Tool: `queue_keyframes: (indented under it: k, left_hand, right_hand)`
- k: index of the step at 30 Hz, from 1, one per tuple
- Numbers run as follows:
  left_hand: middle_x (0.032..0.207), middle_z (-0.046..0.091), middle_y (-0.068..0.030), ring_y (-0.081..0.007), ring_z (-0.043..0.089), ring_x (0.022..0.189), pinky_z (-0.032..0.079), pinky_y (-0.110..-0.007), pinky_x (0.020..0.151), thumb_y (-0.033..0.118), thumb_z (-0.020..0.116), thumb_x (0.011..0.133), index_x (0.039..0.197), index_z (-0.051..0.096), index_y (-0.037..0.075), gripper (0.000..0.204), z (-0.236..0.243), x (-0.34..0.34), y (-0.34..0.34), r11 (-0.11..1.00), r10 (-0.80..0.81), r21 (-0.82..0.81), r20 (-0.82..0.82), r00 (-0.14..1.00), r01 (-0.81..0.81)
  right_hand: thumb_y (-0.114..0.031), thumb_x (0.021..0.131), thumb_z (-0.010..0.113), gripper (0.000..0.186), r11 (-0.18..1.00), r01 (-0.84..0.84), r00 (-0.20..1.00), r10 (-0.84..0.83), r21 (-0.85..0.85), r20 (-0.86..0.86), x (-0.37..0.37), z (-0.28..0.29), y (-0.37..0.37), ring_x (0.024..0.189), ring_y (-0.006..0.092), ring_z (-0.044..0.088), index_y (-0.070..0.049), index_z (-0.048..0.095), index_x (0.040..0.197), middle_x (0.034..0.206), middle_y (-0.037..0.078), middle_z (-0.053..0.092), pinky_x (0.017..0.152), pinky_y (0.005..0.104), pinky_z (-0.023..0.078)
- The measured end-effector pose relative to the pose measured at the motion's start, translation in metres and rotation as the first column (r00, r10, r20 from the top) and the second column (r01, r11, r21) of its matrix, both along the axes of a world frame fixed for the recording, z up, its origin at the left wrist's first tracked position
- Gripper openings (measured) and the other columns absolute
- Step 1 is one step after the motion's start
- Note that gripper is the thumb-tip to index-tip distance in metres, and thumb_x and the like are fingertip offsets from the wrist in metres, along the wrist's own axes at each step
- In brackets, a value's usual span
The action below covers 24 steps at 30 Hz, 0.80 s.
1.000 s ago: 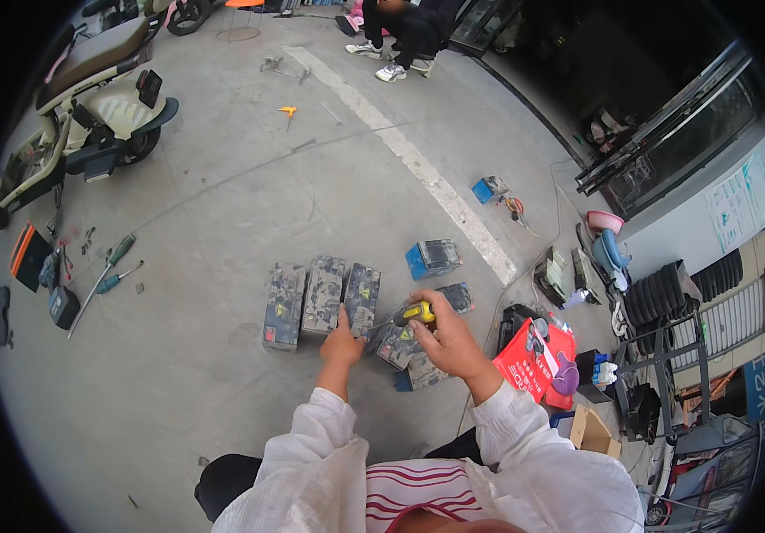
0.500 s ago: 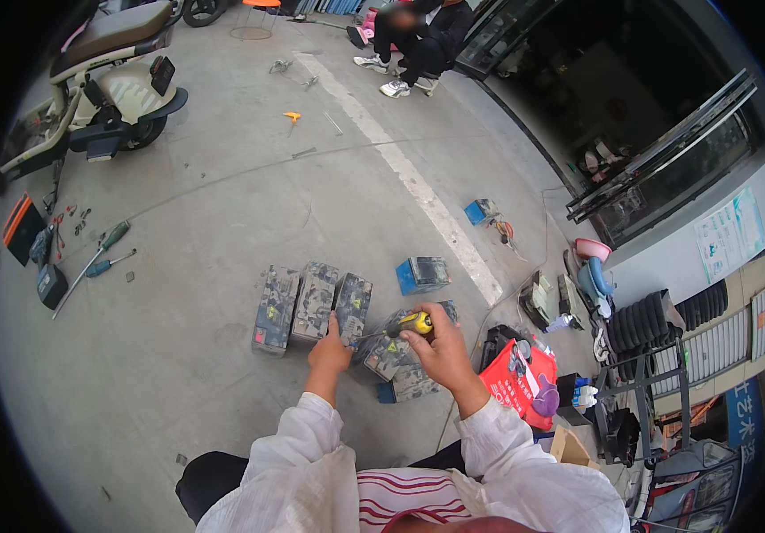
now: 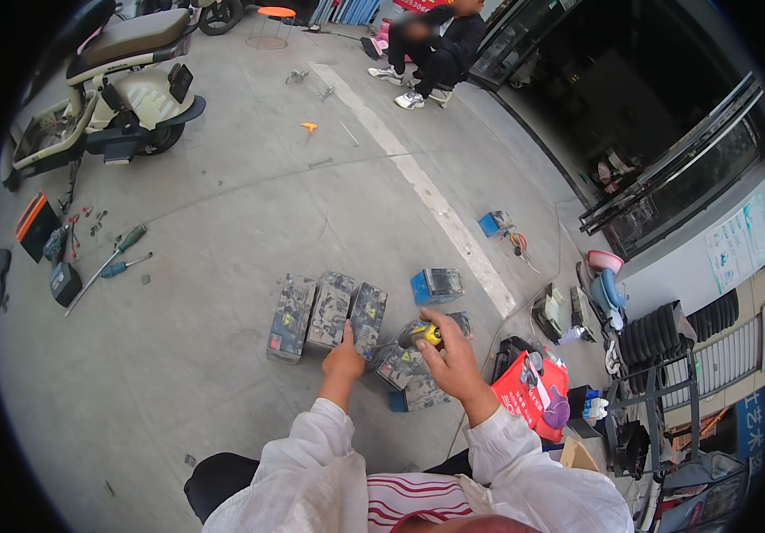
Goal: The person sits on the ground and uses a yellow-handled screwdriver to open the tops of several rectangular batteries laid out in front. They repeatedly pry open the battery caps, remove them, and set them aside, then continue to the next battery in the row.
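Several grimy dark batteries stand or lie close together on the concrete in front of me. My left hand [image 3: 343,362] is at the near end of the third upright battery [image 3: 369,313], index finger stretched along its left side and thumb on its near right corner. My right hand [image 3: 455,360] is closed around the yellow-and-black handle of a screwdriver [image 3: 428,334], whose shaft points left toward that battery's near end. The exact spot at its tip is too small to tell. Below the screwdriver lie a tilted battery [image 3: 397,364] and another battery [image 3: 427,393], partly covered by my right hand.
A blue-sided battery [image 3: 436,286] stands just beyond. Left are a long screwdriver [image 3: 103,271], a cordless drill [image 3: 63,281] and a scooter [image 3: 138,102]. A red bag [image 3: 533,391] lies right. A person [image 3: 436,53] sits at the back.
The whole view has shifted slightly, so everything appears a little further right and lower. The screwdriver's handle has turned in my right hand. My left hand stays at the same battery.
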<state>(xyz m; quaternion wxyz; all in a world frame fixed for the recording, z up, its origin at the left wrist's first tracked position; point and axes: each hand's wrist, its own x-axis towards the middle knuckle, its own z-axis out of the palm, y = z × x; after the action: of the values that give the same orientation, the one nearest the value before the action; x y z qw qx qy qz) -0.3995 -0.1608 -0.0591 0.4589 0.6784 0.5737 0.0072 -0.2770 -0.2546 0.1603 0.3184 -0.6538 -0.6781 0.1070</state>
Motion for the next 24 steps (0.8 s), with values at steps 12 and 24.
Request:
queue_keyframes:
  k: [12,24]
  left_hand:
    - [0.118,0.071,-0.0169,-0.0356,0.070,0.105,0.055,-0.049,0.085,0.034,0.074,0.088,0.163,0.002,0.032,0.104,-0.007,0.001,-0.001,1.000,0.000,0.030,0.021,1.000,0.000]
    - [0.118,0.072,-0.0168,-0.0364,0.070,0.106,0.055,-0.049,0.085,0.034,0.074,0.089,0.162,0.001,0.035,0.104,0.000,-0.001,0.001,0.999,0.019,0.035,0.032,0.999,-0.020]
  right_hand:
    - [-0.010,0.097,0.064,0.039,0.990,-0.038,0.994,0.023,-0.138,-0.109,0.001,0.003,-0.001,0.111,0.0269,0.063,-0.004,0.057,0.134,0.123,0.016,0.062,0.093,0.0342,0.050]
    - [-0.011,0.095,0.066,0.039,0.998,-0.012,0.996,0.006,-0.066,-0.086,0.002,0.002,0.003,0.100,0.0273,0.065,-0.006,0.058,0.133,0.117,0.015,0.064,0.085,0.0340,0.051]
